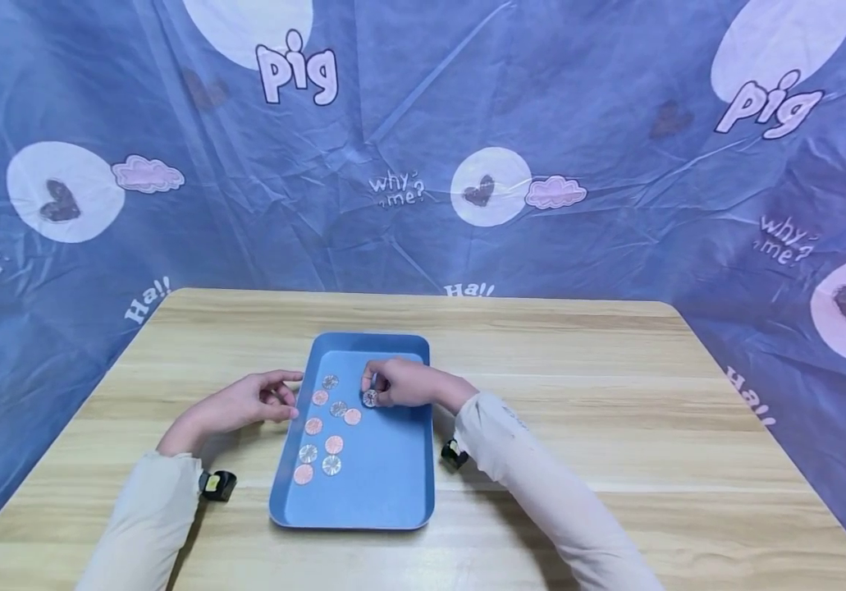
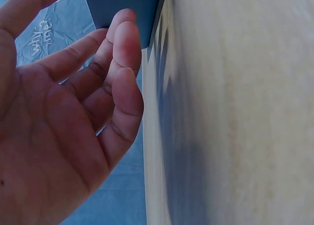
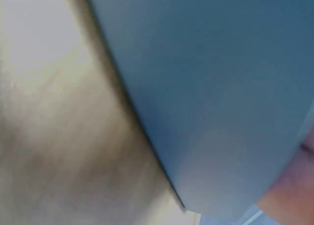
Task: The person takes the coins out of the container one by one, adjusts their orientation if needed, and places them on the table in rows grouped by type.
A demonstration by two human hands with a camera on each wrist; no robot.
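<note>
On the table lies a blue rectangular tray (image 1: 393, 492) holding several coins, some silver and some copper-coloured. My right hand (image 1: 404, 383) is over the tray's upper right part, pinching a silver coin (image 1: 369, 398) in its fingertips. Nearest to that coin are a copper-coloured coin (image 1: 352, 417) and another silver coin (image 1: 338, 409). At the tray's left rim, my left hand (image 1: 249, 400) rests its fingertips against the edge, its palm bare in the left wrist view. The right wrist view shows mostly the tray's outer wall (image 3: 206, 97), with a small part of the right hand at its edge.
More coins lie scattered down the tray's left half, among them a copper-coloured coin (image 1: 304, 474) and a silver coin (image 1: 331, 465). A wooden table (image 1: 615, 427) bears the tray. Behind it hangs a blue printed cloth (image 1: 408, 246).
</note>
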